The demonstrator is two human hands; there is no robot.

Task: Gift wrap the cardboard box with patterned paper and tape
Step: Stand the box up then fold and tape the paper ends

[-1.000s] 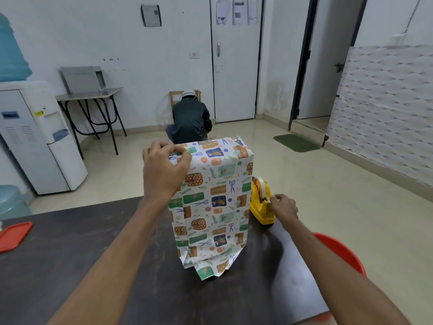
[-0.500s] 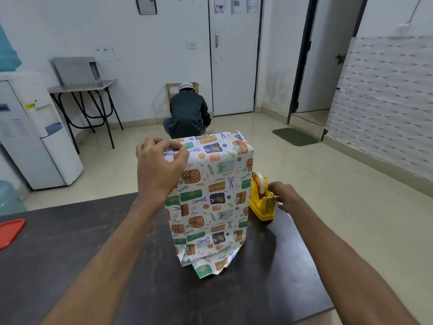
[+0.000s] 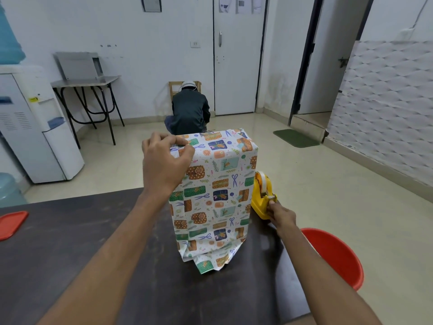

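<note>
A tall box [image 3: 215,195] covered in white paper printed with gifts and scissors stands upright on the dark table [image 3: 70,242]. Loose paper folds stick out at its bottom front. My left hand [image 3: 164,163] grips the paper at the box's top left corner, fingers curled over the edge. A yellow tape dispenser [image 3: 261,195] with a white roll stands just right of the box. My right hand [image 3: 280,213] pinches at the dispenser's cutter end; the tape strip itself is too thin to make out.
A red plastic tub [image 3: 337,254] sits beyond the table's right edge. A red lid [image 3: 11,222] lies at the table's far left. A water dispenser [image 3: 35,127] stands left; a person in a dark jacket [image 3: 189,111] crouches on the floor behind the box.
My right hand moved slightly along the dispenser's front and now pinches at its cutter. My left hand has kept its hold on the box's top corner. The view shifted a little.
</note>
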